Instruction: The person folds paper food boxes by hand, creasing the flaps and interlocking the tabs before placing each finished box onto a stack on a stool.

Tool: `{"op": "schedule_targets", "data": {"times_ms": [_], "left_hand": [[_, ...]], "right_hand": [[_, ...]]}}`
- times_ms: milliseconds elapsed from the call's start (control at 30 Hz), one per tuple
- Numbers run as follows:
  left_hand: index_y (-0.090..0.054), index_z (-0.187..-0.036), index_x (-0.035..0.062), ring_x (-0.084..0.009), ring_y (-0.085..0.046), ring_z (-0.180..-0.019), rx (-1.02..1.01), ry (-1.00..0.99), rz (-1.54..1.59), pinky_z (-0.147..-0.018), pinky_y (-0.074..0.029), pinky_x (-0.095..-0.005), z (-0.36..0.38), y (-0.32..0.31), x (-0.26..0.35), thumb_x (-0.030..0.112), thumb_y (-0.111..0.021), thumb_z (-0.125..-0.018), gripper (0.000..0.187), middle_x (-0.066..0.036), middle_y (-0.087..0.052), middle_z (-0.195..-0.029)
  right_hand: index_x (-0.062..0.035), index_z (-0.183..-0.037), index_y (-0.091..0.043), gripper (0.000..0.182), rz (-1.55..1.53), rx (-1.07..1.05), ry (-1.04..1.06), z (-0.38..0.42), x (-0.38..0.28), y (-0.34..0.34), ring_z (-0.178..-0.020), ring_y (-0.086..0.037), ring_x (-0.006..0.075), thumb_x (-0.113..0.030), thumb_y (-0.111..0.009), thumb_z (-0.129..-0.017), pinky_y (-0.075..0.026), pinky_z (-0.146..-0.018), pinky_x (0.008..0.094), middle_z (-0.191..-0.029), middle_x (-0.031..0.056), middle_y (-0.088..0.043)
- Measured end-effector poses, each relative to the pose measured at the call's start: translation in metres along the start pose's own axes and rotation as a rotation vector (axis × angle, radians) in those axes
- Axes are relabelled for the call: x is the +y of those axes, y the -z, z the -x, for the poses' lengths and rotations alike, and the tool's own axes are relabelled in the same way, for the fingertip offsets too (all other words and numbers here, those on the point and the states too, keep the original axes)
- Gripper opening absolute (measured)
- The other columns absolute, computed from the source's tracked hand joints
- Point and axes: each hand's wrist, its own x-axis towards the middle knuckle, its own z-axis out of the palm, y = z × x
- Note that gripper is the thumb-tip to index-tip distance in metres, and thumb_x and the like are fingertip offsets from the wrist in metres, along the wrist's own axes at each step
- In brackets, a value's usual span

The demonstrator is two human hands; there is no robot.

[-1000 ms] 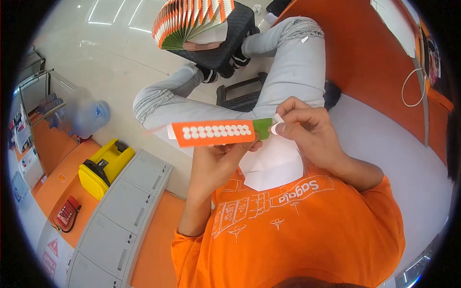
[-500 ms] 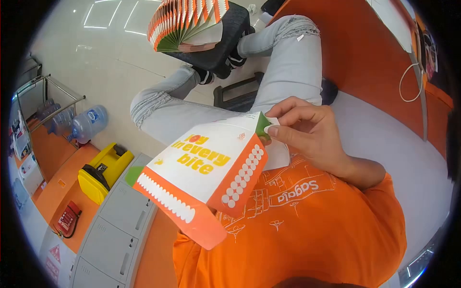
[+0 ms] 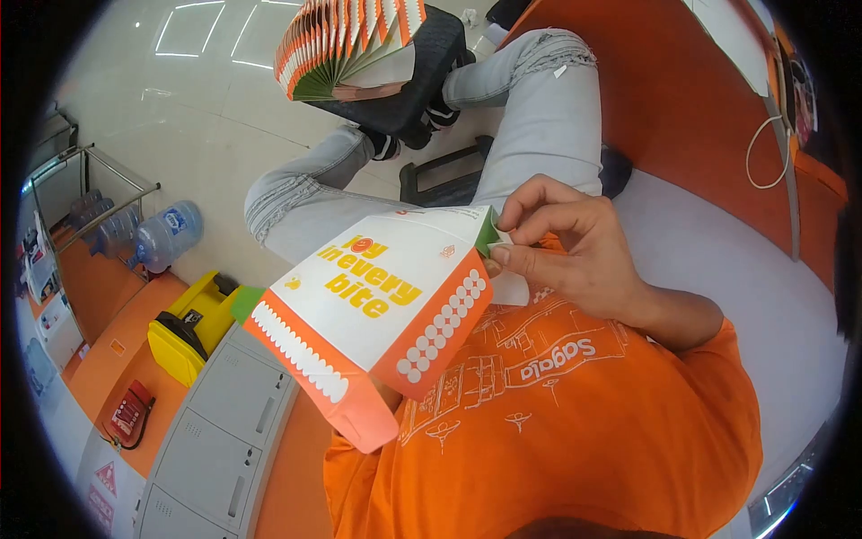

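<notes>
Right hand [image 3: 570, 247] pinching the green corner flap of the printed carton [image 3: 377, 305], held up over the lap. Left hand hidden behind it — can't tell its grip. Probably light, thin card, creases easily — best gripped along folded edges.

Right hand [image 3: 575, 247] raised before the chest, forearm bare and bent in from the right, wrist slightly flexed. Fingers [image 3: 530, 199] curled, thumb and forefinger tips pinched together at the left of the hand. Left hand mostly hidden, only a sliver of skin visible low at centre; grip not discernible.
</notes>
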Motion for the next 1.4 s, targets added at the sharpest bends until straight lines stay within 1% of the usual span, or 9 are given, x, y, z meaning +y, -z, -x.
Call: {"op": "schedule_targets", "data": {"times_ms": [167,233,467,567,633,933,1033,1167,1400], "left_hand": [[-0.066,-0.124,-0.0071,-0.0273,-0.076,-0.087,0.006,-0.004,0.0,-0.082,-0.063,-0.037,-0.002,0.0,0.0,0.01,-0.06,-0.105,0.026,-0.02,-0.076,-0.102],[-0.066,-0.125,-0.0071,-0.0274,-0.076,-0.087,0.005,-0.006,0.0,-0.082,-0.063,-0.037,-0.001,0.0,0.0,0.01,-0.06,-0.105,0.026,-0.02,-0.076,-0.103],[-0.064,-0.127,-0.007,-0.0276,-0.076,-0.087,0.004,-0.012,-0.002,-0.083,-0.063,-0.0373,-0.004,-0.001,-0.001,0.01,-0.06,-0.106,0.027,-0.021,-0.076,-0.104],[-0.064,-0.128,-0.007,-0.0277,-0.076,-0.087,0.007,-0.014,-0.001,-0.083,-0.063,-0.0374,-0.004,0.0,-0.001,0.01,-0.059,-0.106,0.028,-0.021,-0.076,-0.104],[-0.064,-0.128,-0.007,-0.0278,-0.076,-0.087,0.01,-0.018,-0.004,-0.083,-0.063,-0.0374,-0.005,0.0,-0.001,0.01,-0.059,-0.106,0.028,-0.021,-0.076,-0.104],[-0.062,-0.13,-0.0069,-0.0281,-0.076,-0.087,0.012,-0.027,-0.006,-0.083,-0.063,-0.0378,-0.005,0.0,-0.001,0.01,-0.059,-0.106,0.03,-0.021,-0.075,-0.106],[-0.062,-0.131,-0.0069,-0.0281,-0.076,-0.087,0.01,-0.037,-0.014,-0.083,-0.063,-0.0379,-0.006,-0.001,-0.001,0.01,-0.058,-0.106,0.03,-0.021,-0.075,-0.106],[-0.061,-0.132,-0.0068,-0.0283,-0.076,-0.087,0.011,-0.04,-0.015,-0.083,-0.063,-0.038,-0.008,-0.001,-0.001,0.01,-0.058,-0.106,0.031,-0.021,-0.075,-0.107],[-0.06,-0.134,-0.0068,-0.0285,-0.076,-0.087,0.016,-0.052,-0.035,-0.084,-0.062,-0.0382,-0.012,-0.001,-0.001,0.01,-0.058,-0.106,0.032,-0.022,-0.075,-0.108]], "right_hand": [[0.0015,-0.097,-0.08,0.009,0.108,-0.07,-0.103,-0.006,-0.007,0.009,-0.097,-0.065,0.0141,-0.004,-0.079,-0.09,-0.052,-0.086,0.0273,-0.109,0.0095,-0.068],[-0.0007,-0.099,-0.081,0.011,0.128,-0.078,0.128,-0.005,-0.001,0.007,-0.094,-0.067,0.0167,-0.006,-0.078,-0.09,-0.054,-0.08,0.029,-0.108,0.009,-0.067],[0.0001,-0.103,-0.081,0.014,0.277,-0.117,0.154,-0.006,-0.009,0.006,-0.104,-0.067,0.0187,-0.006,-0.078,-0.091,-0.054,-0.091,0.03,-0.113,0.0118,-0.068],[0.0005,-0.106,-0.08,0.017,0.133,-0.094,0.116,-0.006,-0.003,0.003,-0.105,-0.068,0.0207,-0.006,-0.078,-0.09,-0.054,-0.093,0.031,-0.115,0.0133,-0.069],[0.0028,-0.105,-0.079,0.018,0.138,-0.055,0.173,-0.007,-0.002,0.0,-0.099,-0.069,0.0195,0.0,-0.075,-0.088,-0.056,-0.084,0.0294,-0.112,0.014,-0.068],[0.0071,-0.1,-0.076,0.015,0.378,0.017,0.426,-0.011,-0.002,-0.008,-0.101,-0.071,0.025,0.0,-0.076,-0.086,-0.058,-0.084,0.0309,-0.113,0.018,-0.07],[0.007,-0.101,-0.076,0.016,0.211,0.049,0.341,-0.012,0.003,-0.009,-0.101,-0.071,0.0245,0.002,-0.077,-0.085,-0.058,-0.083,0.0326,-0.112,0.0176,-0.071],[0.0065,-0.102,-0.075,0.017,0.258,0.068,0.374,-0.01,0.007,-0.014,-0.1,-0.071,0.0244,0.004,-0.076,-0.085,-0.059,-0.081,0.0333,-0.11,0.0179,-0.071],[0.0059,-0.105,-0.074,0.018,0.319,0.048,0.552,-0.021,0.018,-0.014,-0.111,-0.07,0.0264,0.006,-0.075,-0.088,-0.06,-0.083,0.0299,-0.129,0.0221,-0.063]]}}
